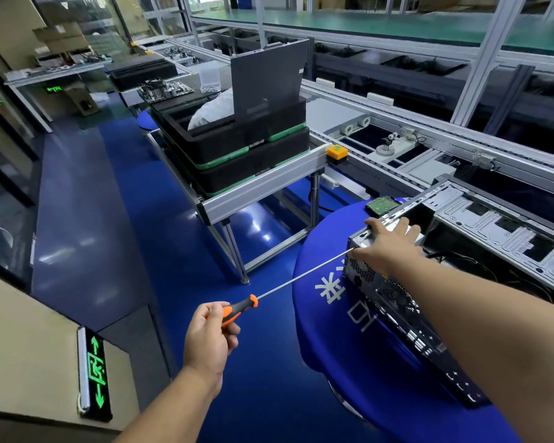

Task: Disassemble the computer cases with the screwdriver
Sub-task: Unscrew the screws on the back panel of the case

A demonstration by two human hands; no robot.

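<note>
Two hands are working: the left hand (212, 337) is gripping the screwdriver (240, 310) by its handle, while the right hand (392, 243) is pressing, fingers spread, on the stiff metal computer case (394, 295) (likely heavy, sharp-edged) beside the tip.

We see open floor (135, 219) at 9 o'clock; stacked trays (237, 148) at 12, computer case (461, 251) at 3 block passage.

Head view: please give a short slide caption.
Left hand drives long screwdriver into computer case; right hand steadies it.

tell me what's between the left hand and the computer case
In the head view, only the screwdriver's thin metal shaft spans from the left hand to the case, crossing blue floor and the blue-covered table's edge.
</note>
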